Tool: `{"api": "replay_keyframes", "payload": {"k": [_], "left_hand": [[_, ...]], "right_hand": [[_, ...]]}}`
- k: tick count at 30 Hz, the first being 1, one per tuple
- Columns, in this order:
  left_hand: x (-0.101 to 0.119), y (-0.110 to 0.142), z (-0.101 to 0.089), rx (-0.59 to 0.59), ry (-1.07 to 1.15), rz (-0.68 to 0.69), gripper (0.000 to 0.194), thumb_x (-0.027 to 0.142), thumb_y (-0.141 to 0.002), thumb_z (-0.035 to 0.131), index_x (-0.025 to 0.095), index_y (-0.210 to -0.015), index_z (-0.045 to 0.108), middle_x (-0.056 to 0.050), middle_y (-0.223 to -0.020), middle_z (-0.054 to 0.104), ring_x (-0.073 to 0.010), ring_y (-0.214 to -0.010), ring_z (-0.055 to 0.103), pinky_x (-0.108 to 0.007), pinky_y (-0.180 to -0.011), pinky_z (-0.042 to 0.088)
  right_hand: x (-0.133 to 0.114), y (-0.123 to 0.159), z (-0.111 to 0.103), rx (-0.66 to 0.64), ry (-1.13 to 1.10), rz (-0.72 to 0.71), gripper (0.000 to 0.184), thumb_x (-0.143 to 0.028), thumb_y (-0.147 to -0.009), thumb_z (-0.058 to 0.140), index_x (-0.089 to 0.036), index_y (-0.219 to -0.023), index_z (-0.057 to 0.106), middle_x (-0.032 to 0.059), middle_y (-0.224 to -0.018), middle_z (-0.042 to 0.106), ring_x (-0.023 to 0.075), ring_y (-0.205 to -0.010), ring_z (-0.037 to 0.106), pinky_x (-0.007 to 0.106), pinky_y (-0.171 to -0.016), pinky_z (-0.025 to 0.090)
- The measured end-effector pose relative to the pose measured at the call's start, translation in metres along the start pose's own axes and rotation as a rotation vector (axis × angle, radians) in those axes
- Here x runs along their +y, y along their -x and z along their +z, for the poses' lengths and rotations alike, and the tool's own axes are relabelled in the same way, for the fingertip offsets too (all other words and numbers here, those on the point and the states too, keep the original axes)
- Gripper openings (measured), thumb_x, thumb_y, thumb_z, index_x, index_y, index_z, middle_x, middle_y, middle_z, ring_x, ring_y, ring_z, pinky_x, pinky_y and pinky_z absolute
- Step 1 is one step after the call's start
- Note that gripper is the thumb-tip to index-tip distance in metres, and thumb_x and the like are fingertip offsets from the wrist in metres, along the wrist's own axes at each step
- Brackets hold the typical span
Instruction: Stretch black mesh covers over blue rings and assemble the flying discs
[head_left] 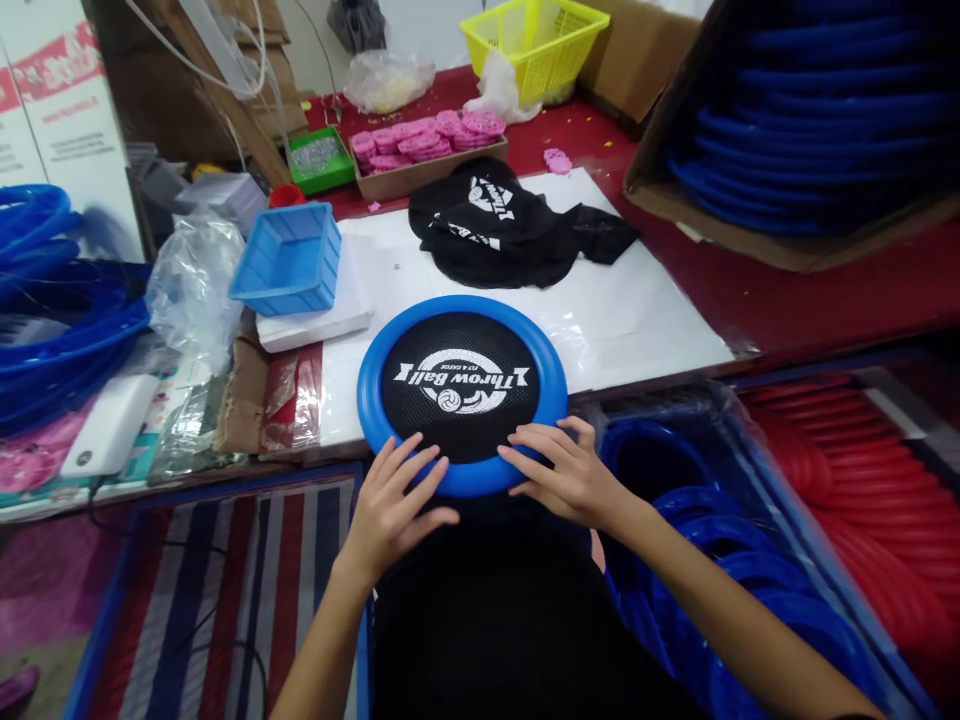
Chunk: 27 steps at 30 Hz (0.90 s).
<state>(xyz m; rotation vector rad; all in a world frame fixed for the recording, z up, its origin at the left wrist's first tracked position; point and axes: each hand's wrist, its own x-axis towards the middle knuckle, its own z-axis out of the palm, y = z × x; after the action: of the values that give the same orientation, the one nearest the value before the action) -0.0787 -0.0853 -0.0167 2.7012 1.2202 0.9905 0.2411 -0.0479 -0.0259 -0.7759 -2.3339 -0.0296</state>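
A round disc (463,390) with a blue ring and a black mesh centre printed "Throw Ball" lies at the middle of the frame, its far part over a white sheet (637,325) and its near edge reaching past the table's front edge. The left hand (397,510) is at the disc's near left rim, fingers spread, the tips on the blue ring and the thumb stretched out below it. The right hand (566,475) lies over the near right rim, fingers slightly bent and apart, some tips reaching the edge of the mesh.

Beyond the disc, black printed fabric pieces (495,235) lie in a loose pile on the sheet. To the left, a blue tray (289,255) sits on a white stack (319,325). Towards the top of the frame are a carton of pink pieces (427,140), a green tray (319,160) with small silvery bits and a yellow basket (544,60).

In the upper right, a cardboard box (757,250) holds stacked blue rings (810,120). More blue rings fill a bin in the lower right, with red rings (862,500) beside them. A white device (112,425) is at the left, above a striped cloth (240,590) in the lower left.
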Motion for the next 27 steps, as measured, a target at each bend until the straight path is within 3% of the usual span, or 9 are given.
{"api": "replay_keyframes", "payload": {"k": [3, 6, 8, 10, 13, 15, 18, 22, 27], "left_hand": [[0.007, 0.017, 0.010, 0.234, 0.063, -0.306, 0.033, 0.035, -0.108, 0.061, 0.023, -0.137, 0.073, -0.017, -0.153, 0.064, -0.0390, -0.150, 0.057, -0.067, -0.120, 0.051], [0.018, 0.022, 0.028, 0.506, 0.164, -0.633, 0.021, 0.025, -0.104, 0.067, 0.025, -0.122, 0.077, -0.013, -0.152, 0.062, -0.0334, -0.146, 0.061, -0.053, -0.113, 0.060], [0.022, 0.019, 0.039, 0.718, 0.277, -0.796, 0.031, 0.028, -0.099, 0.076, 0.026, -0.129, 0.070, -0.013, -0.147, 0.062, -0.0287, -0.135, 0.068, -0.040, -0.101, 0.065], [0.022, 0.016, 0.045, 0.814, 0.488, -0.950, 0.051, 0.034, -0.094, 0.083, 0.029, -0.139, 0.060, -0.011, -0.138, 0.066, -0.0198, -0.111, 0.075, -0.026, -0.082, 0.064], [0.013, 0.013, 0.045, 0.675, 0.907, -1.142, 0.057, 0.049, -0.086, 0.088, 0.027, -0.132, 0.062, -0.007, -0.112, 0.074, -0.0122, -0.078, 0.071, -0.018, -0.061, 0.054], [0.004, 0.014, 0.044, 0.639, 0.980, -1.216, 0.055, 0.064, -0.085, 0.084, 0.022, -0.116, 0.067, -0.003, -0.092, 0.072, -0.0131, -0.070, 0.066, -0.022, -0.061, 0.054], [-0.012, 0.019, 0.046, 0.759, 0.859, -1.249, 0.063, 0.080, -0.088, 0.070, 0.018, -0.099, 0.069, -0.004, -0.087, 0.070, -0.0165, -0.076, 0.066, -0.028, -0.071, 0.057], [-0.022, 0.039, 0.045, 0.945, 0.574, -1.249, 0.070, 0.087, -0.092, 0.056, 0.019, -0.074, 0.059, 0.000, -0.070, 0.057, -0.0146, -0.067, 0.054, -0.027, -0.066, 0.048], [-0.002, 0.071, 0.008, 0.976, 0.275, -1.122, 0.076, 0.094, -0.084, 0.056, 0.021, -0.066, 0.057, 0.005, -0.056, 0.044, -0.0120, -0.053, 0.039, -0.028, -0.055, 0.036]], "right_hand": [[0.000, 0.012, 0.009, 0.251, -0.196, 0.360, 0.037, -0.045, -0.106, 0.063, -0.022, -0.133, 0.073, 0.0153, -0.126, 0.073, 0.0321, -0.119, 0.070, 0.054, -0.104, 0.052], [-0.004, 0.013, 0.021, 0.563, -0.517, 1.021, 0.038, -0.054, -0.101, 0.067, -0.023, -0.123, 0.073, 0.0088, -0.109, 0.072, 0.0242, -0.095, 0.071, 0.042, -0.085, 0.061], [-0.007, 0.007, 0.028, 0.584, -0.866, 1.323, 0.044, -0.063, -0.094, 0.073, -0.024, -0.114, 0.072, 0.0027, -0.096, 0.072, 0.0175, -0.078, 0.068, 0.032, -0.071, 0.060], [-0.010, 0.001, 0.032, 0.582, -1.124, 1.441, 0.049, -0.066, -0.084, 0.084, -0.024, -0.108, 0.072, -0.0002, -0.092, 0.073, 0.0142, -0.073, 0.066, 0.027, -0.067, 0.059], [-0.014, 0.006, 0.038, 0.639, -1.223, 1.424, 0.050, -0.059, -0.078, 0.091, -0.024, -0.108, 0.073, 0.0020, -0.101, 0.077, 0.0160, -0.085, 0.072, 0.029, -0.079, 0.062], [-0.017, 0.020, 0.045, 0.598, -1.153, 1.350, 0.047, -0.056, -0.083, 0.087, -0.024, -0.115, 0.072, 0.0058, -0.109, 0.079, 0.0197, -0.094, 0.075, 0.035, -0.087, 0.064], [-0.024, 0.051, 0.056, 0.464, -0.973, 1.186, 0.046, -0.057, -0.090, 0.079, -0.024, -0.120, 0.071, 0.0080, -0.104, 0.080, 0.0215, -0.090, 0.077, 0.038, -0.085, 0.065], [-0.026, 0.071, 0.060, 0.243, -0.990, 1.058, 0.045, -0.059, -0.076, 0.091, -0.026, -0.102, 0.076, 0.0075, -0.090, 0.080, 0.0259, -0.080, 0.079, 0.038, -0.073, 0.066], [-0.016, 0.020, 0.045, 0.219, -0.849, 0.820, 0.065, -0.082, -0.092, 0.060, -0.023, -0.113, 0.076, 0.0122, -0.101, 0.080, 0.0314, -0.092, 0.079, 0.046, -0.082, 0.065]]}}
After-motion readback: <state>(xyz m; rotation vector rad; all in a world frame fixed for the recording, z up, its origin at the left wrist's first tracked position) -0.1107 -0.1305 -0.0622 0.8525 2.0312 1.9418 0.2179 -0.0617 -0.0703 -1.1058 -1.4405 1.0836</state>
